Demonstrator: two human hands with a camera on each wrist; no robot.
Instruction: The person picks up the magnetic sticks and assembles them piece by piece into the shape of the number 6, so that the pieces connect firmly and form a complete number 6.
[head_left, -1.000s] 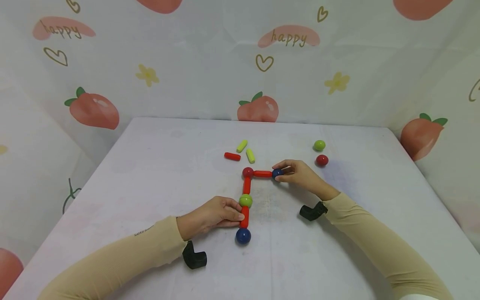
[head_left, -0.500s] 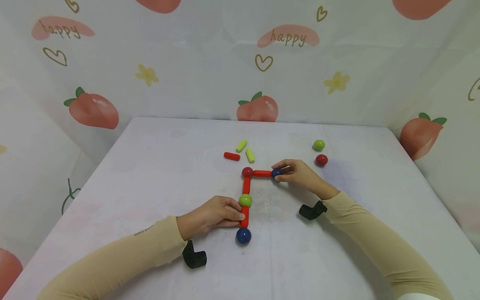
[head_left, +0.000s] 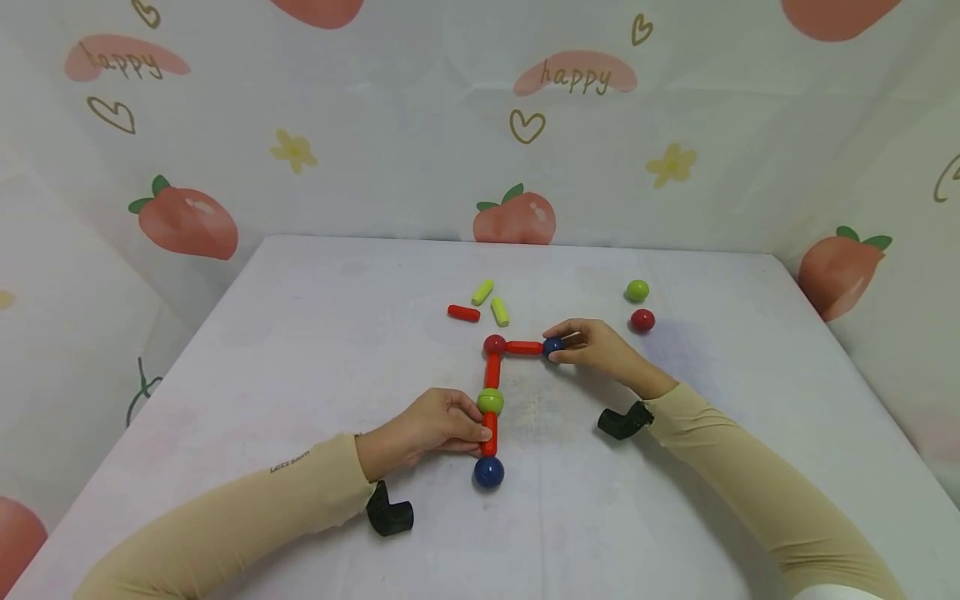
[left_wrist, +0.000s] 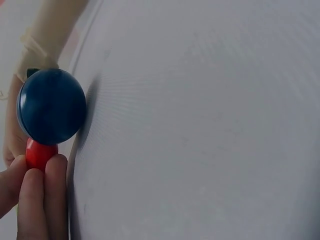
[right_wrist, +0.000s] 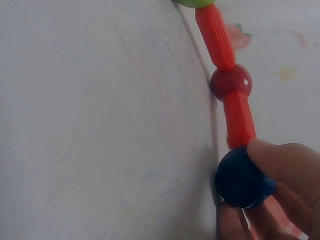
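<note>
A joined chain of balls and red rods lies bent on the table in the head view. My left hand (head_left: pixel 431 429) pinches its lower red rod (head_left: pixel 490 433), between a blue ball (head_left: pixel 489 473) at the near end and a green ball (head_left: pixel 491 402). Beyond the green ball another red rod (head_left: pixel 492 372) runs to a red ball (head_left: pixel 495 345). From there a red rod (head_left: pixel 524 347) turns right to a second blue ball (right_wrist: pixel 244 178), which my right hand (head_left: pixel 596 350) holds between thumb and fingers. In the left wrist view, fingertips (left_wrist: pixel 56 167) press on the rod just below the large blue ball (left_wrist: pixel 52 106).
Behind the chain lie a loose red rod (head_left: pixel 463 313) and two yellow-green rods (head_left: pixel 500 312). A loose green ball (head_left: pixel 637 290) and a red ball (head_left: pixel 642 321) sit at the back right. Black bent pieces (head_left: pixel 390 512) hang at both wrists. A fruit-print cloth rises behind the table.
Almost nothing differs. The left hand and the near blue ball have shifted very slightly; both hands keep their holds.
</note>
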